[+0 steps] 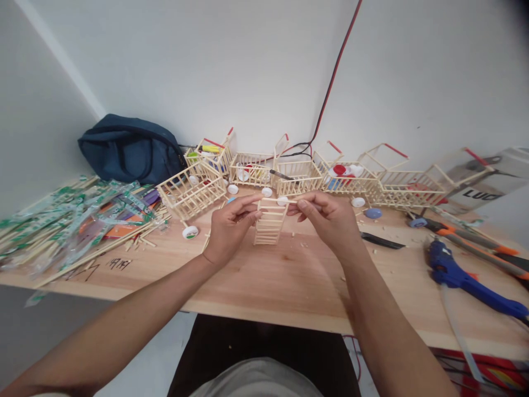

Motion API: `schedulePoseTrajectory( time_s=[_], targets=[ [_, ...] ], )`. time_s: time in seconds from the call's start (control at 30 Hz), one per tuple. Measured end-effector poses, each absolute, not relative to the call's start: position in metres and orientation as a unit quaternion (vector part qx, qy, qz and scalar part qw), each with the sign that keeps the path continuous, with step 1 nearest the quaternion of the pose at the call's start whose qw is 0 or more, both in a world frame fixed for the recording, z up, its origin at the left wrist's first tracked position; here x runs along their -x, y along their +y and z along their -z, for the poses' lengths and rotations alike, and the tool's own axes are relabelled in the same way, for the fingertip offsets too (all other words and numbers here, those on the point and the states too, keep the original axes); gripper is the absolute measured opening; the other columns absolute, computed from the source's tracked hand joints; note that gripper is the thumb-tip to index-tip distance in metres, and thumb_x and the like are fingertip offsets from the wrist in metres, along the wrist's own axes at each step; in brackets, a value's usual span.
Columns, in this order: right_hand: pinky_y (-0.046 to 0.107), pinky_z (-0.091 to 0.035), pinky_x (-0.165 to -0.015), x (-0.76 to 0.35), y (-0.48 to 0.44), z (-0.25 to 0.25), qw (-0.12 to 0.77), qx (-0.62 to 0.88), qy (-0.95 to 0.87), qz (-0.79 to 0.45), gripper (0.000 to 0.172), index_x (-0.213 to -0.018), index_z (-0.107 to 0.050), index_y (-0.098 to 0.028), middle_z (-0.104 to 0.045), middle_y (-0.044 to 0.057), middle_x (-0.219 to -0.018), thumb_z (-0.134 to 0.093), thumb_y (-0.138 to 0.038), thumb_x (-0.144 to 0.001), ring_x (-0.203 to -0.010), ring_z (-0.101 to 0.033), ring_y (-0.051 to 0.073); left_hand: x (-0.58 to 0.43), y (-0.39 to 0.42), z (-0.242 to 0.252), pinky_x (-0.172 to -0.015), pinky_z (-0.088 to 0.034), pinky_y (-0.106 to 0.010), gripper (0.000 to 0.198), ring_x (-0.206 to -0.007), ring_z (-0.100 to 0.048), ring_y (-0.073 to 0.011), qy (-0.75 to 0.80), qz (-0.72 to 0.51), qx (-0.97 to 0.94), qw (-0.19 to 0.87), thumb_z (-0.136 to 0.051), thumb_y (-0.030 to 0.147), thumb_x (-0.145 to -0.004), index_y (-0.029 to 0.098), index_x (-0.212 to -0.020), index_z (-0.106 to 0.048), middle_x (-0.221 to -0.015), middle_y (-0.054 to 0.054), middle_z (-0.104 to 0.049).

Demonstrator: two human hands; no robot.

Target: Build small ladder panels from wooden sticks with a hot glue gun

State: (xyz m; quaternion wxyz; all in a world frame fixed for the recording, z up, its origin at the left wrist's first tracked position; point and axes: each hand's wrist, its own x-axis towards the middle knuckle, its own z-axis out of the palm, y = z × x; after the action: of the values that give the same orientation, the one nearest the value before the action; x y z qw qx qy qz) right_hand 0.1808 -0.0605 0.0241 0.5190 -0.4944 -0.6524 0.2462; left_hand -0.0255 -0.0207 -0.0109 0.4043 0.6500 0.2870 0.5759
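Note:
A small ladder-like frame of pale wooden sticks (pixel 269 225) stands upright in front of me, between my two hands. My left hand (pixel 235 223) pinches its upper left edge between thumb and fingers. On the other side, my right hand (pixel 323 214) has thumb and fingers closed on a short stick that reaches the frame's upper right corner. Just behind the frame's top are white wheels (pixel 266 192). Farther back, several stick-built carts (pixel 192 190) with red handles stand in a row.
On the wooden table (pixel 264 286), wrapped sticks (pixel 82 220) lie left below a blue bag (pixel 132 149). To the right are a blue glue gun (pixel 454 270), a black blade (pixel 382 240), orange-handled pliers (pixel 475 240) and a blue cap (pixel 373 213).

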Motion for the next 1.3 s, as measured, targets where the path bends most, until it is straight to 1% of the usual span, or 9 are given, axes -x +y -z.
schedulePoseTrajectory(
  time_s=[0.1, 0.4, 0.63, 0.83, 1.03, 1.2, 1.3],
  targets=[
    [0.024, -0.055, -0.06, -0.1799, -0.0606, -0.0254, 0.519, 0.497, -0.651, -0.245, 0.017, -0.084, -0.069, -0.018, -0.074, 0.004, -0.081, -0.059, -0.029, -0.09, -0.07, -0.069, 0.013, 0.0253, -0.0211, 0.0103, -0.06, -0.054, -0.02, 0.032, -0.063, -0.063, -0.0087, 0.289, -0.576, -0.648, 0.406, -0.073, 0.022, -0.079, 0.02, -0.11, -0.072, -0.08, -0.002, -0.074],
    [0.024, -0.056, -0.061, -0.1804, -0.0599, -0.0233, 0.522, 0.493, -0.647, -0.255, 0.018, -0.085, -0.069, -0.018, -0.074, 0.004, -0.082, -0.059, -0.032, -0.09, -0.075, -0.07, 0.014, 0.0257, -0.0215, 0.0077, -0.059, -0.053, -0.02, 0.029, -0.062, -0.062, -0.0088, 0.289, -0.57, -0.648, 0.415, -0.073, 0.023, -0.078, 0.019, -0.107, -0.071, -0.075, 0.0, -0.073],
    [0.025, -0.056, -0.062, -0.1811, -0.0594, -0.0229, 0.52, 0.496, -0.649, -0.249, 0.018, -0.086, -0.07, -0.018, -0.074, 0.004, -0.082, -0.059, -0.031, -0.09, -0.074, -0.07, 0.014, 0.0255, -0.0214, 0.0081, -0.059, -0.053, -0.02, 0.029, -0.062, -0.062, -0.0088, 0.282, -0.57, -0.647, 0.421, -0.073, 0.023, -0.079, 0.02, -0.107, -0.071, -0.078, -0.001, -0.073],
    [0.026, -0.056, -0.062, -0.1813, -0.0595, -0.023, 0.52, 0.494, -0.648, -0.256, 0.02, -0.085, -0.07, -0.019, -0.075, 0.005, -0.083, -0.059, -0.035, -0.09, -0.075, -0.071, 0.016, 0.0257, -0.0215, 0.0093, -0.059, -0.052, -0.019, 0.029, -0.062, -0.061, -0.0082, 0.283, -0.57, -0.65, 0.416, -0.073, 0.022, -0.079, 0.02, -0.108, -0.071, -0.077, 0.0, -0.073],
    [0.027, -0.057, -0.06, -0.1792, -0.0599, -0.025, 0.529, 0.501, -0.637, -0.251, 0.022, -0.084, -0.071, -0.02, -0.076, 0.005, -0.08, -0.062, -0.039, -0.088, -0.073, -0.072, 0.017, 0.0257, -0.0209, 0.0099, -0.06, -0.053, -0.02, 0.031, -0.062, -0.061, -0.0086, 0.284, -0.567, -0.648, 0.422, -0.073, 0.024, -0.079, 0.02, -0.109, -0.071, -0.078, -0.001, -0.073],
    [0.029, -0.059, -0.06, -0.1786, -0.0615, -0.0281, 0.53, 0.522, -0.626, -0.232, 0.022, -0.082, -0.075, -0.02, -0.077, 0.005, -0.078, -0.065, -0.039, -0.086, -0.066, -0.071, 0.017, 0.0254, -0.0212, 0.0083, -0.059, -0.054, -0.021, 0.03, -0.063, -0.062, -0.0096, 0.285, -0.57, -0.643, 0.424, -0.073, 0.025, -0.079, 0.019, -0.108, -0.071, -0.076, -0.001, -0.073],
    [0.03, -0.059, -0.061, -0.1805, -0.061, -0.0264, 0.532, 0.52, -0.628, -0.23, 0.023, -0.083, -0.076, -0.021, -0.077, 0.005, -0.079, -0.065, -0.041, -0.085, -0.067, -0.071, 0.017, 0.0255, -0.0216, 0.0075, -0.059, -0.053, -0.02, 0.03, -0.061, -0.061, -0.0089, 0.285, -0.57, -0.644, 0.423, -0.074, 0.025, -0.078, 0.019, -0.108, -0.072, -0.076, -0.001, -0.073]
  ],
)
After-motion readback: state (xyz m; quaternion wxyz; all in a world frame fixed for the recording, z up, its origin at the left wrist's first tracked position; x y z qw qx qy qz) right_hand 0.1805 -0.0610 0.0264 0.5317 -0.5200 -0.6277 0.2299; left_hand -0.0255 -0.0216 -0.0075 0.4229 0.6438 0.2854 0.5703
